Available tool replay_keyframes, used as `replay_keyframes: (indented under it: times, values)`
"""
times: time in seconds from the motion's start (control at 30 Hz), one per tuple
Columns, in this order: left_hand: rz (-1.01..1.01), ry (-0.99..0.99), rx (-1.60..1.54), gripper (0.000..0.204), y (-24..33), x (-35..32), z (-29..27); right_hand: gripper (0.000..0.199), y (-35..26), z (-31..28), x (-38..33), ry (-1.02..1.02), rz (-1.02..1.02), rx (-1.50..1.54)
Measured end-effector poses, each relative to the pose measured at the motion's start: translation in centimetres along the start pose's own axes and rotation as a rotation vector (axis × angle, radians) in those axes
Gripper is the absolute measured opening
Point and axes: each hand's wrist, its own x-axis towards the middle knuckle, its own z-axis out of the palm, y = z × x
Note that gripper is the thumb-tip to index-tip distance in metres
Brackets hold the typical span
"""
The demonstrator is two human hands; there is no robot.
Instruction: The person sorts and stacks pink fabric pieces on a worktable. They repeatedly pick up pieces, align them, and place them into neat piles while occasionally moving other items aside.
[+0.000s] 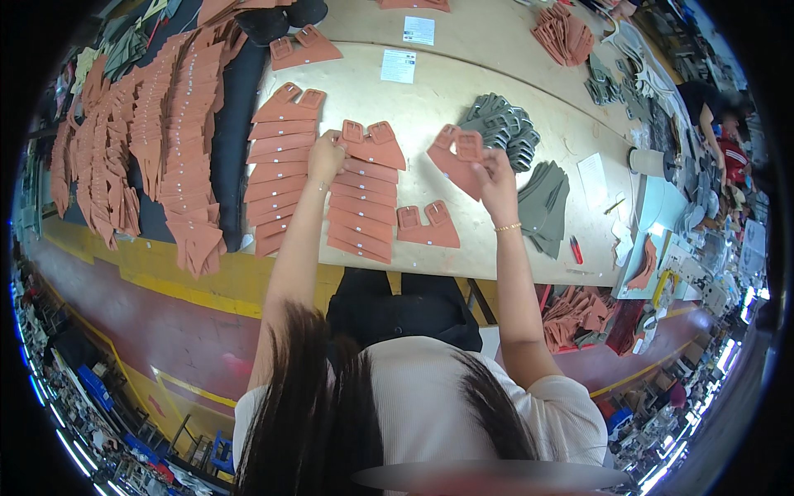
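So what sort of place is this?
Probably a garment or accessories sewing workshop: overlapping terracotta cut pieces in columns, a pile of dark green buckled pieces, and what looks like a large thread spool.

Wht ribbed short-slv top (413,388), blk trousers (405,318), thin gold R-wrist bracelet (507,226)

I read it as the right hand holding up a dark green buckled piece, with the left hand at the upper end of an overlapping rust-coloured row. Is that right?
Not quite: the buckled piece in the right hand is rust-coloured, not dark green, as the head view shows. The left hand is at the upper end of an overlapping rust-coloured row.
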Motion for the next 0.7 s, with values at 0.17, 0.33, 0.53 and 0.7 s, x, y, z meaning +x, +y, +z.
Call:
replay_keyframes:
  times: [0.17, 0.33, 0.53, 0.7]
  values:
    - [-0.079, 0.051, 0.066, 0.032, -0.2, -0.5, -0.5, 0.028, -2.8, 6.6, 5.3, -0.168, -0.059, 0.14]
    - [-0.103, 0.106, -0.034, 0.038, -0.5, -1.3, -0.7, 0.04, -2.7, 13.3, 8.1, -0.279, 0.006, 0.019]
    - [-0.037, 0.141, -0.048, 0.045, -1.8, -4.8, -1.9, 0.044, 1.2, 14.8, 7.6, -0.221, -0.024, -0.163]
    - [-0.051, 0.011, -0.108, 0.039, -4.1, -9.3, -1.8, 0.042, 5.1, 8.6, 3.9, -0.223, 0.058, -0.273]
